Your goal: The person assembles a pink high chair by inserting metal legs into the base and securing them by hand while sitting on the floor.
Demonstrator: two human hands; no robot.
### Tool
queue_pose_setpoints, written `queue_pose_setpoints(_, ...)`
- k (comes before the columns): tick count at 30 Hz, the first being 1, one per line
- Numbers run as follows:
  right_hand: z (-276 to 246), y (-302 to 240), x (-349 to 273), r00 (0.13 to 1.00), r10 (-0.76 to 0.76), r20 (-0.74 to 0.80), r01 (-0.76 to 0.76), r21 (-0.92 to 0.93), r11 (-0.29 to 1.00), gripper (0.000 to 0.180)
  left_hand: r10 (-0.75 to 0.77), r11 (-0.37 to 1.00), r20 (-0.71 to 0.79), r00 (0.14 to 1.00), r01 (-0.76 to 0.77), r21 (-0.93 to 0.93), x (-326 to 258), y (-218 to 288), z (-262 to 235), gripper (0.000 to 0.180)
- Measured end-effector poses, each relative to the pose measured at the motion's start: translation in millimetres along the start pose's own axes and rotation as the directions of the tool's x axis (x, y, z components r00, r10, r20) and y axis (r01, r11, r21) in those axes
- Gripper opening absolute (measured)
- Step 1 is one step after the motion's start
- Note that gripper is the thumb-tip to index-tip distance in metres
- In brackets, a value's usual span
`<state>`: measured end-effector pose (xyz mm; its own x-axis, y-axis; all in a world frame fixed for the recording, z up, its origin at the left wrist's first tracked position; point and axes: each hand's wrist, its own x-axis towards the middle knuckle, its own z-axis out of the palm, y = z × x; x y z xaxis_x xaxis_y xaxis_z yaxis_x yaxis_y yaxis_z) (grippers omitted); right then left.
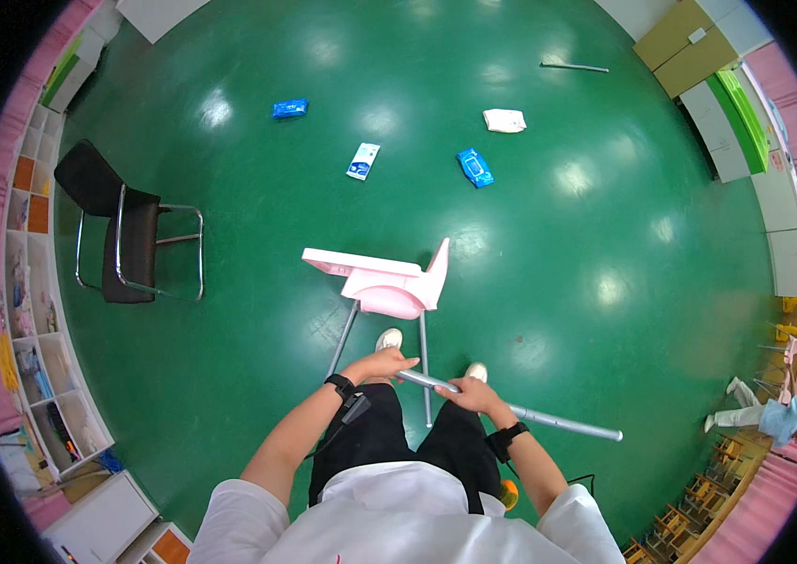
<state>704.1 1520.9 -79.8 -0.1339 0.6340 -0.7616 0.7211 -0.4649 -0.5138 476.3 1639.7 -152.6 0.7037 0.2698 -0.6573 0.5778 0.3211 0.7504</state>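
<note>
My left hand (381, 364) is closed round one end of a grey metal tube (563, 423). My right hand (475, 394) grips the same tube further along, and its free end points to the lower right. Just ahead of my feet lies a pink plastic child's high chair (394, 291), tipped over. Two grey legs show on it, the left leg (344, 338) and the right leg (425, 362), both reaching toward me. The tube in my hands passes above the right leg; I cannot tell whether they touch.
Another metal tube (575, 67) lies on the green floor, far right. Several wipes packs, including a blue one (475, 168) and a white one (505, 120), lie ahead. A black chair (135, 230) stands left, near white shelves (46, 338). Another person (774, 418) is far right.
</note>
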Motion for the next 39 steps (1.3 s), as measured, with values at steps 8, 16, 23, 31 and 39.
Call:
queue_pose_setpoints(8,67,-45,-28,0.961,0.274,-0.025,-0.275,-0.060,0.960,0.076,-0.196,0.979,0.323,0.926,0.203,0.010,-35,-63,15,0.052)
queue_pose_setpoints(16,125,-33,-78,0.922,0.286,-0.262,-0.310,-0.054,0.949,0.083,-0.245,0.969,0.326,0.913,0.216,0.123,-62,-54,55,0.051)
queue_pose_setpoints(23,203,-26,-109,0.868,0.443,-0.225,-0.357,0.336,0.872,0.082,-0.087,0.875,0.335,0.938,-0.088,0.475,-85,-37,79,0.059)
queue_pose_setpoints(31,233,-62,-106,0.833,0.526,-0.171,-0.269,0.706,0.655,0.079,-0.005,0.647,0.383,0.924,-0.289,0.705,-73,-3,61,0.064)
queue_pose_setpoints(39,200,-97,-53,0.849,0.494,-0.188,-0.233,0.706,0.669,0.076,0.002,0.679,0.458,0.889,-0.338,0.652,-44,23,-14,0.060)
